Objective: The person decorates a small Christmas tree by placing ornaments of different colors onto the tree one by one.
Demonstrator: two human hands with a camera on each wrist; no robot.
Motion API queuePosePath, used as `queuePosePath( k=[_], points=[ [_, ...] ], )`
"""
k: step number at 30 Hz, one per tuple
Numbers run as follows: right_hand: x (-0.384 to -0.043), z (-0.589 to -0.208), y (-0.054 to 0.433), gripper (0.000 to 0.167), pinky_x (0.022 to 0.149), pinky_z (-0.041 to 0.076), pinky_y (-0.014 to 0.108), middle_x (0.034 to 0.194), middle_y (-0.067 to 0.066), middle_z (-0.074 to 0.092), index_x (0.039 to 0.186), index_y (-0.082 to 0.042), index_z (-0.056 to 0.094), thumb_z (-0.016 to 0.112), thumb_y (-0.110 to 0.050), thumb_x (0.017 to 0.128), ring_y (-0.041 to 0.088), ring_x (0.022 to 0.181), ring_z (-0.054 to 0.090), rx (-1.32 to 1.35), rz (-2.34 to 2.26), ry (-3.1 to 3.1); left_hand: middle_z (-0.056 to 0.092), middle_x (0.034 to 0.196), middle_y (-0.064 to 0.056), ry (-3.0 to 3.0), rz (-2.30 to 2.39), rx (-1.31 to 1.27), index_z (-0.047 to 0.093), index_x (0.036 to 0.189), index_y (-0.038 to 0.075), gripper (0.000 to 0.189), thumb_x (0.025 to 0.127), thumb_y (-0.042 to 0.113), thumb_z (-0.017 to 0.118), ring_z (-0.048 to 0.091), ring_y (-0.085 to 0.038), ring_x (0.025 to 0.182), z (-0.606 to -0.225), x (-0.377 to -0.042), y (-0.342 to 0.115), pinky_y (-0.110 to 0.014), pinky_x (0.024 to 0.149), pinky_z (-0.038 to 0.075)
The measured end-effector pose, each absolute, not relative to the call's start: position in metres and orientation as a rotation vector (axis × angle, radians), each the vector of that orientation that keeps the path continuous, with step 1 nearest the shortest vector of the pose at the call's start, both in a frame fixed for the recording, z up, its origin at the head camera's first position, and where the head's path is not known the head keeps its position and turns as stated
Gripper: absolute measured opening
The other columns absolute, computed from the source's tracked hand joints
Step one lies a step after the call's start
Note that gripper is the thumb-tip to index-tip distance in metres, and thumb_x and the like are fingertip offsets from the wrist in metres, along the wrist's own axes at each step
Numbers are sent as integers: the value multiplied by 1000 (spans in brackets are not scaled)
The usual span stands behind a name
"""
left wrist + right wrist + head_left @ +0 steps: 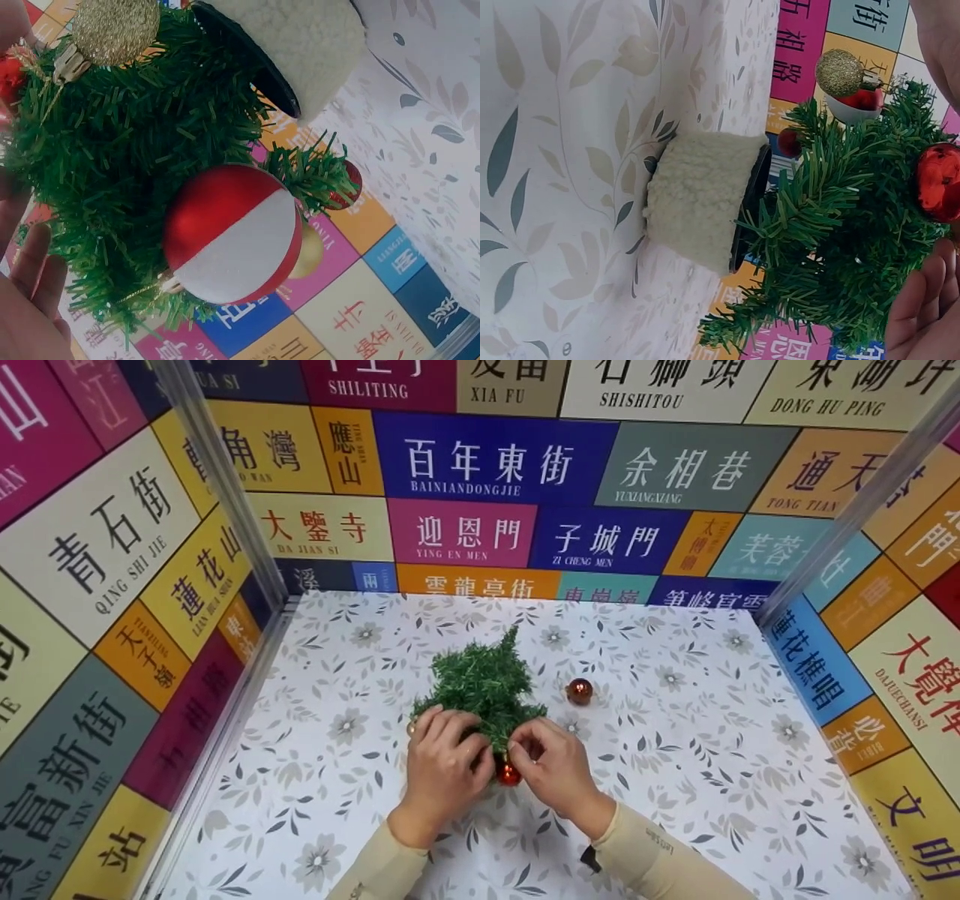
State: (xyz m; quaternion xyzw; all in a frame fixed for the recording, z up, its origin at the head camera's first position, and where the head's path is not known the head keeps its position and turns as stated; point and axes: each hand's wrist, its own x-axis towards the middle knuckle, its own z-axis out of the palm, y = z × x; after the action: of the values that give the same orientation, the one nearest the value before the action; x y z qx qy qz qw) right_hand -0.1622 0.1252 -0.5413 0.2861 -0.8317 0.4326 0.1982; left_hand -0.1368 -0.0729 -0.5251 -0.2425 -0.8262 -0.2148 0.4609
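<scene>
A small green artificial Christmas tree [480, 675] stands on the table between both hands. My right hand [559, 765] pinches at the top of a shiny red bauble [508, 772] on its near side; the cord or hook is too small to see. Across from it, my left hand [446, 757] has bent fingers among the branches, their tips partly hidden. The left wrist view shows a red-and-white bauble [232, 232] and a gold glitter bauble [116, 30] on the tree. The tree's pot has a cream fleecy cover [701, 199].
A loose copper-coloured bauble [580, 691] lies on the table, right of the tree. Under the right forearm a small dark object [591, 858] shows partly. Sign-covered panels [495, 457] enclose the floral-patterned tabletop [712, 780] at the back and sides.
</scene>
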Motion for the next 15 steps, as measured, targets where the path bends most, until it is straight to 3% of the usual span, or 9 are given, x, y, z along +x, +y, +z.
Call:
queuePosePath(
  k=[11, 15],
  points=[
    [-154, -539, 127, 20, 52, 45, 21, 72, -18, 55, 81, -27, 62, 69, -8, 84, 1, 59, 52, 918, 1176, -2448, 67, 95, -1, -2092, -545, -579, 70, 72, 16, 11, 82, 16, 67, 61, -25, 92, -526, -139, -72, -47, 103, 38],
    [-152, -535, 127, 18, 51, 45, 24, 70, -16, 58, 81, -27, 65, 70, -10, 87, 4, 57, 52, 920, 1290, -2536, 67, 96, -2, -2104, -539, -608, 70, 72, 16, 9, 81, 15, 68, 61, -25, 93, -525, -139, -73, -48, 105, 37]
  ],
)
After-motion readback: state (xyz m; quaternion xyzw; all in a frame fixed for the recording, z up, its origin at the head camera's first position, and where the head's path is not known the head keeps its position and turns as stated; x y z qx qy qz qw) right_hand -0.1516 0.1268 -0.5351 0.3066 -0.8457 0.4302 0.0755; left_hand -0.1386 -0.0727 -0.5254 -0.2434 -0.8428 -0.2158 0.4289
